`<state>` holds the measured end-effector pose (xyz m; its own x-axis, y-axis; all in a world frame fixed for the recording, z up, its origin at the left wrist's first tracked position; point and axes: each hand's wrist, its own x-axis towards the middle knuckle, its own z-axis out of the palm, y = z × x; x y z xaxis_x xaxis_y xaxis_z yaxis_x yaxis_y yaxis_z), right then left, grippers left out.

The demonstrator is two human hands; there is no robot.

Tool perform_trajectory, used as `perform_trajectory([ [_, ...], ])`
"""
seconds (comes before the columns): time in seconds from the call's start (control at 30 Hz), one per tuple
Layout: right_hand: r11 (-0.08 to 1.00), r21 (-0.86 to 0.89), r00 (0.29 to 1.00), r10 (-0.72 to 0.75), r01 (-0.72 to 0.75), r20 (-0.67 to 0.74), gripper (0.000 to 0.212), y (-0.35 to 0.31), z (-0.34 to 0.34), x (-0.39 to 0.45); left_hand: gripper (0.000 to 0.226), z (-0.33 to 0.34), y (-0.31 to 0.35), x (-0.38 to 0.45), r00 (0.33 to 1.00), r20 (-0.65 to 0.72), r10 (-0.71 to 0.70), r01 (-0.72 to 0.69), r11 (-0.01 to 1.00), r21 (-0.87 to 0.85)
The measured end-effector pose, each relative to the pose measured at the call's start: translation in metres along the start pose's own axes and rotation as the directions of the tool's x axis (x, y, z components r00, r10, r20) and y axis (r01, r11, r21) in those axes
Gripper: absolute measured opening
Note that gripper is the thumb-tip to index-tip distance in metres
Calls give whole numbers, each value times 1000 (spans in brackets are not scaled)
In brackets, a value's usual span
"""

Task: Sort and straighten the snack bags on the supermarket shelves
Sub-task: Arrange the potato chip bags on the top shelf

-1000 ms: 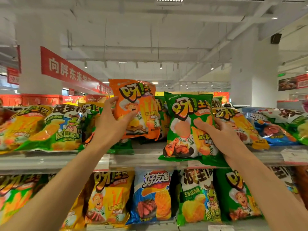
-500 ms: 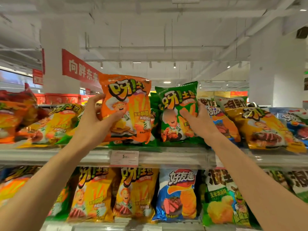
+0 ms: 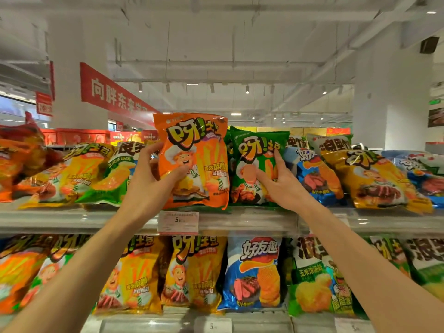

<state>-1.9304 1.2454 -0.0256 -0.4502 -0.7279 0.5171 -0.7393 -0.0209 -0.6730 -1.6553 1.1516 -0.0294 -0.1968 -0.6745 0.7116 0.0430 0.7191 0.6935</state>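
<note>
Top shelf (image 3: 240, 222): upright bag (image 3: 194, 162) at centre in left hand (image 3: 146, 188), second bag (image 3: 257, 169) just beside it on the right with right hand (image 3: 283, 188) on its front. Leaning bags (image 3: 72, 174) further left, more bags (image 3: 370, 179) right. Price tag (image 3: 178, 222) on the shelf edge below the upright bag. Lower shelf row (image 3: 192, 272) underneath.

The left hand (image 3: 146, 186) is gripping an orange snack bag (image 3: 194, 162), holding it upright above the top shelf (image 3: 252, 219). Just right of it, the right hand (image 3: 283, 186) is pressing straight fingers against a green snack bag (image 3: 252, 155) standing on that shelf. A price tag (image 3: 178, 222) is hanging below the orange bag.
</note>
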Motion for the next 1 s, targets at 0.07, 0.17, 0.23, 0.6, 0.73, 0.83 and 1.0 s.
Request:
perform_trajectory([
  [0.07, 1000, -18, 1000, -7, 7, -8, 100, -9, -4, -8, 67, 2, 1, -5, 1000, 4, 0, 0, 1000, -28],
  [0.17, 999, 33, 995, -33, 36, -98, 88, -3, -11, -12, 68, 4, 2, -17, 1000, -22, 0, -1, 998, -64],
  [0.23, 993, 79, 980, -70, 87, -189, 76, 0, -14, -20, 67, 5, 3, -29, 999, -40, -3, 0, 997, -77],
  [0.6, 906, 404, 988, -76, 124, -134, 11, 32, -4, -103, 66, 2, -4, -118, 986, -129, -109, 97, 991, -92],
  [0.73, 859, 513, 1000, -3, -5, 15, 12, 53, 20, -132, 64, -6, -11, -156, 972, -174, -161, 150, 986, -71],
  [0.83, 803, 585, 992, 58, -112, 110, 14, 61, 43, -155, 62, -20, -18, -181, 957, -196, -215, 209, 976, -53],
  [1.0, 767, 596, 970, 160, -238, 182, 14, 59, 86, -193, 65, -52, -29, -216, 936, -228, -270, 261, 963, -66],
])
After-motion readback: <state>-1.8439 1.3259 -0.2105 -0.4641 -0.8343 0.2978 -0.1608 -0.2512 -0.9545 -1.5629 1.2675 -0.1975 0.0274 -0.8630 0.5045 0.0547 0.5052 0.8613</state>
